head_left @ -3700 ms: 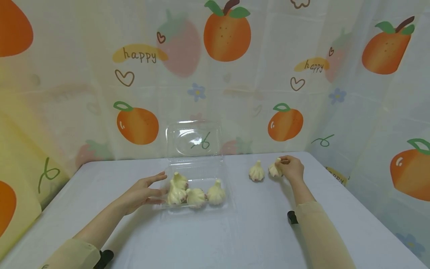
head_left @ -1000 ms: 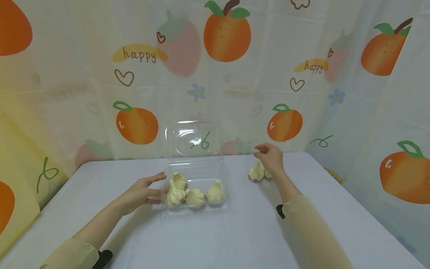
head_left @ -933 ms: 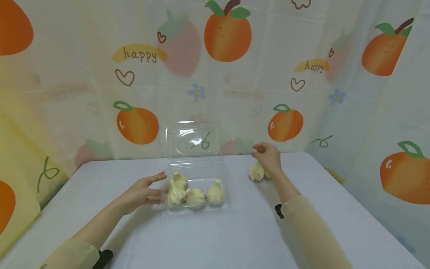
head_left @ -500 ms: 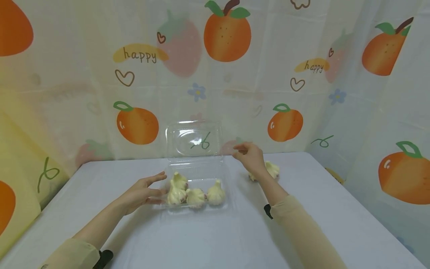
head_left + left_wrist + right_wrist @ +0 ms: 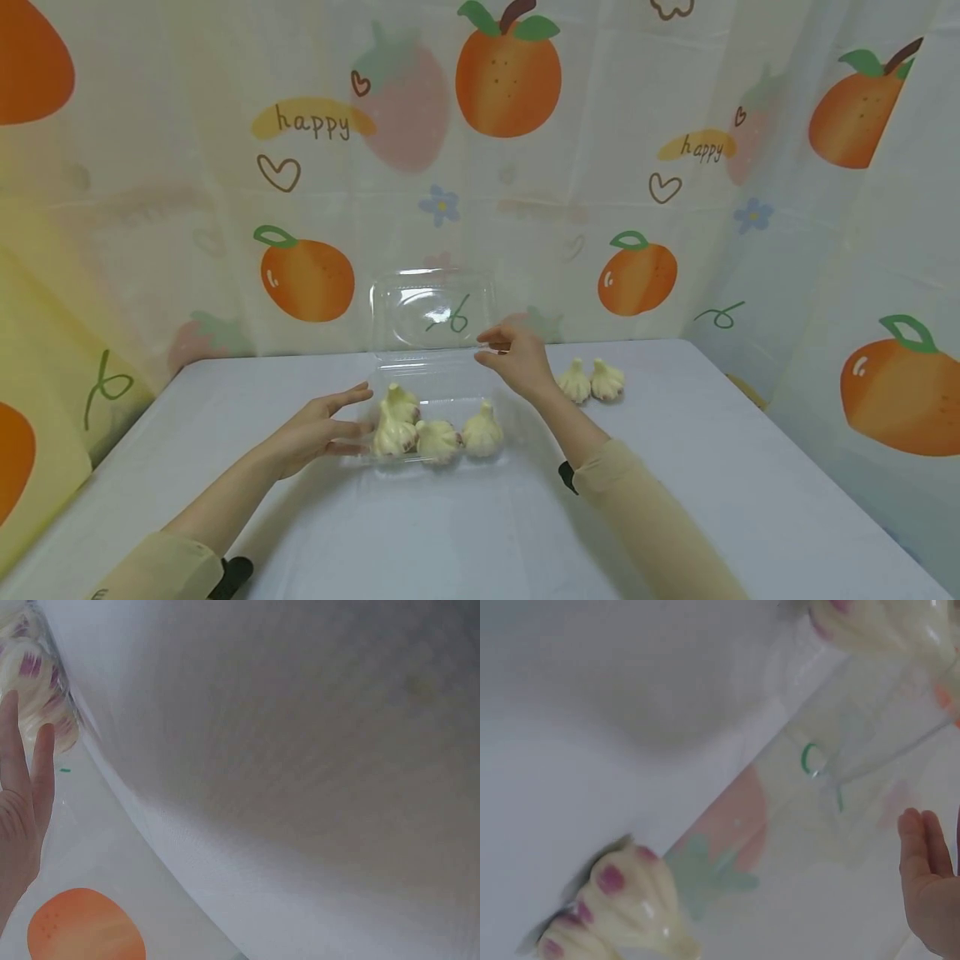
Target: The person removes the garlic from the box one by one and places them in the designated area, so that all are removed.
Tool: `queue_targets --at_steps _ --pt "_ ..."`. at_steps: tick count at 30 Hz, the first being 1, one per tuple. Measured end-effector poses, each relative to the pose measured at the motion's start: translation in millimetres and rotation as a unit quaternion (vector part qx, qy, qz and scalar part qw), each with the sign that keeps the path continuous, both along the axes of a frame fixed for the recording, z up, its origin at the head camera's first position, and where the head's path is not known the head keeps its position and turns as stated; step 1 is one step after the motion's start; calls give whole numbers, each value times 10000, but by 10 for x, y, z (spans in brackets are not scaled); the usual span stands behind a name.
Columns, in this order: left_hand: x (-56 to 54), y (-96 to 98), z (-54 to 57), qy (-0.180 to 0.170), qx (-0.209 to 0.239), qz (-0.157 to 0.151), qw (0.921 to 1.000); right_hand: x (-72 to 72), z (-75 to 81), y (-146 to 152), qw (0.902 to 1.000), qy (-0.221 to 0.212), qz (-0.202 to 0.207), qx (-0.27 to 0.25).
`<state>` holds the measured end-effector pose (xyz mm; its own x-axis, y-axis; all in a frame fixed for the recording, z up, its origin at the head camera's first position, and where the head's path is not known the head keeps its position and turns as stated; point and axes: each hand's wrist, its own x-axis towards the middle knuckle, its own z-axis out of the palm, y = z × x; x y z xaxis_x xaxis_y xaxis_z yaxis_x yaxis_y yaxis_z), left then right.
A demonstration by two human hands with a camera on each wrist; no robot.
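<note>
A clear plastic clamshell box [image 5: 438, 477] stands on the table in the head view, its lid [image 5: 405, 325] raised at the back. Several garlic bulbs [image 5: 482, 431] lie in its tray. My left hand [image 5: 318, 429] is at the box's left side, fingers spread and fairly straight along the wall. My right hand [image 5: 521, 362] hovers by the lid's lower right corner, thumb and extended fingers apart, fingertips right at the edge. In the right wrist view those fingers [image 5: 915, 847] look straight and hold nothing.
Two more garlic bulbs, a left one [image 5: 574, 383] and a right one [image 5: 607, 381], sit side by side on the white table [image 5: 420, 542], right of the box. A fruit-printed curtain [image 5: 525, 183] hangs behind the table.
My right hand has let go of the right-hand garlic bulb, now beside the other one, and has moved left to the lid. My left hand and the box have stayed in place.
</note>
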<state>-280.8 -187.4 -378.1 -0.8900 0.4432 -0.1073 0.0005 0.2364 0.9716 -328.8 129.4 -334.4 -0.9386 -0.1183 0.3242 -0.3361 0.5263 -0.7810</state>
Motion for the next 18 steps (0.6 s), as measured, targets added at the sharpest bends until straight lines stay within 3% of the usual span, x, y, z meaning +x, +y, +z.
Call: queue_targets --at_steps 18 --pt "5 -11 22 -4 -86 22 10000 68 -72 -614 9978 -80 657 72"
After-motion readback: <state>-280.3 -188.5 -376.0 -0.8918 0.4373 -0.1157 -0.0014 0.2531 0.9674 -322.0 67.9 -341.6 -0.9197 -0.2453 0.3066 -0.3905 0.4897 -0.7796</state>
